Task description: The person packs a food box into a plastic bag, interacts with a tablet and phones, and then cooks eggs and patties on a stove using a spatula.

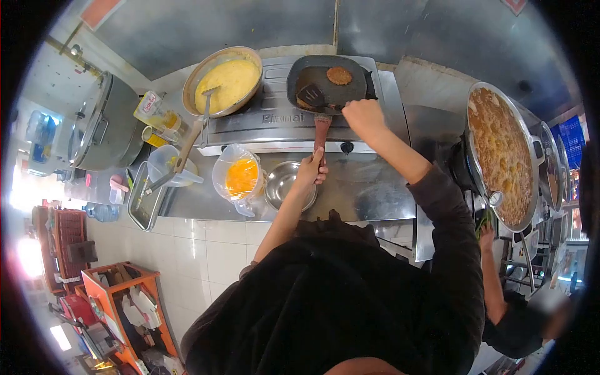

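My left hand (310,170) is wrapped round the brown handle (322,132) of a dark square pan (350,90) on the stove. In my right hand (365,117) is a black slotted spatula (312,95), its blade in the left part of the pan. One browned patty (339,75) lies in the pan's upper right. Another brown piece (302,100) shows partly beside the spatula's blade, which hides some of it.
Left of the pan is a bowl of yellow mixture (229,82) with a ladle. A jug of orange-yellow contents (242,177) and a steel bowl (290,183) stand near me. A large food-filled pan (502,153) and another person (497,300) are at the right.
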Available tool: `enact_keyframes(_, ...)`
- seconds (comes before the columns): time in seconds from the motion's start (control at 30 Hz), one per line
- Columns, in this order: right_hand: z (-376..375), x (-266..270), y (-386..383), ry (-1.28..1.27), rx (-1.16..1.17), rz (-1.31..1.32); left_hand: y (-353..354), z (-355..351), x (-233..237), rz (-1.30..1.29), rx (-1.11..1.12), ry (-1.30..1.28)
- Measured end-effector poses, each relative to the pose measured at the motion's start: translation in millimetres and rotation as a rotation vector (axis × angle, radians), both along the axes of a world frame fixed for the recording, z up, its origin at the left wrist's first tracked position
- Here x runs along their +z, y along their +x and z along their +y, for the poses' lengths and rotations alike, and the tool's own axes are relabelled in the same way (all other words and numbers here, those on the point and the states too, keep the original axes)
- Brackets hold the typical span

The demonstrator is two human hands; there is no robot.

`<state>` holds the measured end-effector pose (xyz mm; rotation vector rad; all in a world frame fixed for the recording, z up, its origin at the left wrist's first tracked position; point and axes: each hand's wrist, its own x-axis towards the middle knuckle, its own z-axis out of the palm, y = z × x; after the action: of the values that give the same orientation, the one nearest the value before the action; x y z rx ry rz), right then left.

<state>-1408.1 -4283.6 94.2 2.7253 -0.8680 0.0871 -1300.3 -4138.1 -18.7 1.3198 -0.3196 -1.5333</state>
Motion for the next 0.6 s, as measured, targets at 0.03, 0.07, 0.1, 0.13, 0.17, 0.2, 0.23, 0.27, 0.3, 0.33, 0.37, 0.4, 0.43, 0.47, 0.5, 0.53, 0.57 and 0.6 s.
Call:
enact_keyframes(0.03,1.1,-4.7,5.0,-0.061,0.063,0.001,0.2,0.2,-0.3,-0.005,-0.003,0.007)
enact_keyframes(0.07,-6.8,-12.9,10.2,-0.115,0.163,0.009,0.9,1.2,-0.7,-0.011,-0.007,0.016)
enact_keyframes(0.1,-11.1,-19.2,16.4,-0.107,0.167,0.01,0.4,2.9,-2.0,-0.009,-0.004,0.024)
enact_keyframes(0.13,-10.5,-20.0,24.8,-0.109,0.118,0.157,-0.1,3.7,-4.3,-0.005,0.0,0.009)
enact_keyframes(0.17,-9.7,-19.8,31.8,-0.115,0.064,0.298,0.3,2.3,-5.2,-0.006,-0.001,-0.012)
enact_keyframes(0.2,-7.7,-19.2,36.4,-0.117,0.057,0.292,-1.3,2.0,-5.5,-0.012,-0.008,-0.014)
enact_keyframes(0.23,0.1,-9.0,40.5,-0.098,0.009,0.34,-4.4,3.4,-5.4,-0.011,0.042,-0.017)
enact_keyframes(0.27,5.7,-2.3,41.4,-0.079,-0.038,0.388,-6.5,4.1,-5.3,-0.009,0.093,-0.02)
enact_keyframes(0.3,7.3,-1.9,39.0,-0.085,-0.044,0.385,-7.7,4.0,-5.7,-0.012,0.089,-0.027)
enact_keyframes(0.33,8.3,-4.0,35.3,-0.09,-0.054,0.367,-8.9,4.5,-5.4,-0.012,0.103,-0.034)
enact_keyframes(0.37,8.3,-6.5,30.5,-0.096,-0.062,0.352,-9.9,3.4,-5.3,-0.009,0.12,-0.041)
enact_keyframes(0.4,6.6,-10.9,22.0,-0.101,-0.061,0.355,-10.5,2.2,-5.5,-0.005,0.122,-0.045)
enact_keyframes(0.43,2.9,-16.8,9.7,-0.094,-0.035,0.311,-10.7,1.4,-5.5,-0.01,0.12,-0.055)
enact_keyframes(0.47,2.8,-18.4,-1.5,-0.083,-0.008,0.268,-11.1,2.4,-6.7,-0.015,0.119,-0.061)
enact_keyframes(0.5,3.4,-20.1,-12.4,-0.081,-0.006,0.273,-10.5,3.2,-8.0,-0.009,0.12,-0.059)
enact_keyframes(0.53,5.2,-14.8,-22.3,-0.088,-0.045,0.26,-8.0,2.0,-10.0,0.016,0.099,-0.065)
enact_keyframes(0.57,5.4,-6.8,-29.5,-0.098,-0.084,0.246,-5.9,1.2,-9.9,0.041,0.077,-0.073)
enact_keyframes(0.6,4.5,2.7,-34.7,-0.09,-0.058,0.293,-4.3,2.0,-9.7,0.045,0.077,-0.076)
